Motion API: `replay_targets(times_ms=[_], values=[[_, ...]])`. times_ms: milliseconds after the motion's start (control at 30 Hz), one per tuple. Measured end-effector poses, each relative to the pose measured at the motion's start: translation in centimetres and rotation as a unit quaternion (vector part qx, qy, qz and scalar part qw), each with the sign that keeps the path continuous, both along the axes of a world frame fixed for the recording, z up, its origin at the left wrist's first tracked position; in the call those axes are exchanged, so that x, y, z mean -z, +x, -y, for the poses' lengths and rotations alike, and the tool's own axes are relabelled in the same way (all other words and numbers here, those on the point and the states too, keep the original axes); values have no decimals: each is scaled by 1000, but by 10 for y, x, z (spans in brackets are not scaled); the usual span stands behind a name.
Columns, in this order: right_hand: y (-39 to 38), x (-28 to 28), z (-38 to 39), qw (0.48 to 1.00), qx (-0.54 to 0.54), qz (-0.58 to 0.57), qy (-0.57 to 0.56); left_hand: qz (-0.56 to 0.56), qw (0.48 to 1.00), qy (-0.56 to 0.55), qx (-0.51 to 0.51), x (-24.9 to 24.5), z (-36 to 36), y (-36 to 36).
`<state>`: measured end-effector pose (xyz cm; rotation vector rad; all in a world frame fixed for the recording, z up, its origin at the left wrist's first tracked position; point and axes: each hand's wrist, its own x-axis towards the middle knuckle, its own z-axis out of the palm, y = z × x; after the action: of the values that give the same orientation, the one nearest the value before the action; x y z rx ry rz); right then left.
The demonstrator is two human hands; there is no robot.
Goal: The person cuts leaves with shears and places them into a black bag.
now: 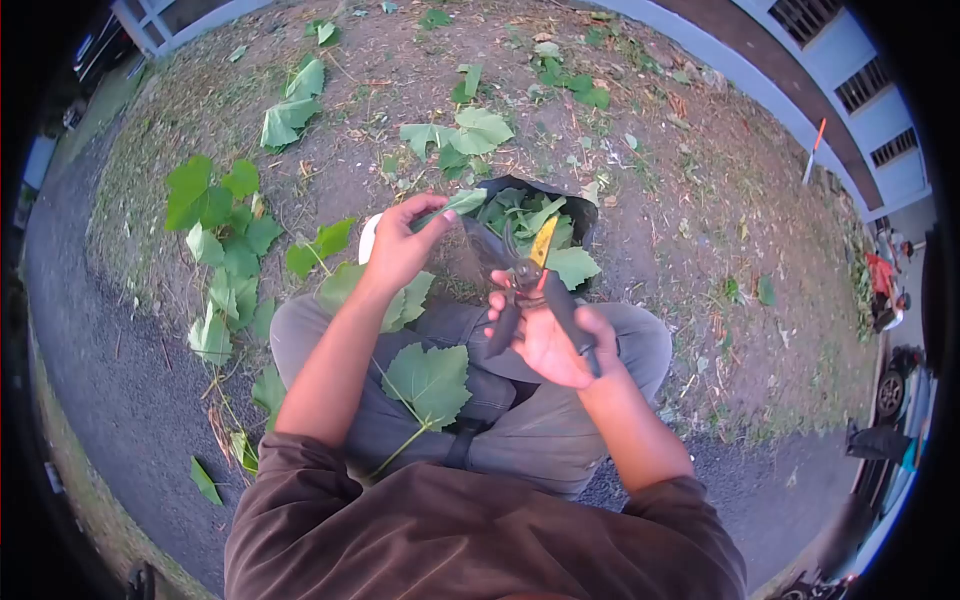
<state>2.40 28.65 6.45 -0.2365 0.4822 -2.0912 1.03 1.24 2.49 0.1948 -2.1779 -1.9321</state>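
The left hand (400,245) is closed narrow, thumb and fingers pinching a green leaf (462,202) at the left rim of the black bag (583,222), which is stuffed with more leaves. The right hand (552,342), just right of it and nearer, grips the dark handles of the pruning shears (530,275), whose yellow-sided head points far toward the bag. A large leaf (430,380) lies on the lap, between both forearms.

The left hand (400,245) is pinching a green leaf (462,201) over what seems a dark leaf-filled bag (583,214), while the right hand (550,340) is gripping black-handled pruning shears (530,285)
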Motion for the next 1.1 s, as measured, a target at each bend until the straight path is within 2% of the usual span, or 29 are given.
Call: replay_targets(times_ms=[33,67,100,167,233,333,367,433,467,567,633,733,800,833,900,1033,1100], values=[[-7,2,6,998,-25,-48,9,34,999,6,-17,-2,5,1],[-14,0,10,998,-49,-45,-16,66,997,10,-36,-5,10,2],[-19,2,15,998,-46,-44,-20,67,997,5,-33,-7,14,3],[-28,4,19,997,-71,-22,30,33,994,93,-56,-12,18,-1],[-33,20,24,997,-49,-30,60,7,993,110,-42,-27,18,-6],[-36,31,29,972,11,-81,222,23,991,131,-16,-43,0,-12],[-34,37,30,971,15,-84,222,72,993,96,2,-38,-5,-15],[-30,49,33,966,46,-118,226,48,998,42,10,-33,-26,-17],[-29,52,30,965,38,-114,233,69,996,42,26,-13,-26,-20],[-28,50,34,946,86,-122,286,51,996,56,43,-18,-41,-15],[-31,55,35,951,96,-80,283,52,997,27,45,-13,-42,-14],[-31,61,37,929,110,-128,330,68,996,18,57,-10,-41,-12],[-33,65,38,927,105,-129,335,91,992,-46,78,-7,-40,-12],[-34,66,38,926,102,-130,339,91,992,-47,80,-5,-40,-14],[-33,67,39,919,116,-138,351,108,990,40,83,0,-41,-15],[-36,76,42,908,148,-188,343,112,987,5,113,4,-35,-27],[-41,77,41,901,149,-201,355,156,980,-5,124,1,-35,-35]])
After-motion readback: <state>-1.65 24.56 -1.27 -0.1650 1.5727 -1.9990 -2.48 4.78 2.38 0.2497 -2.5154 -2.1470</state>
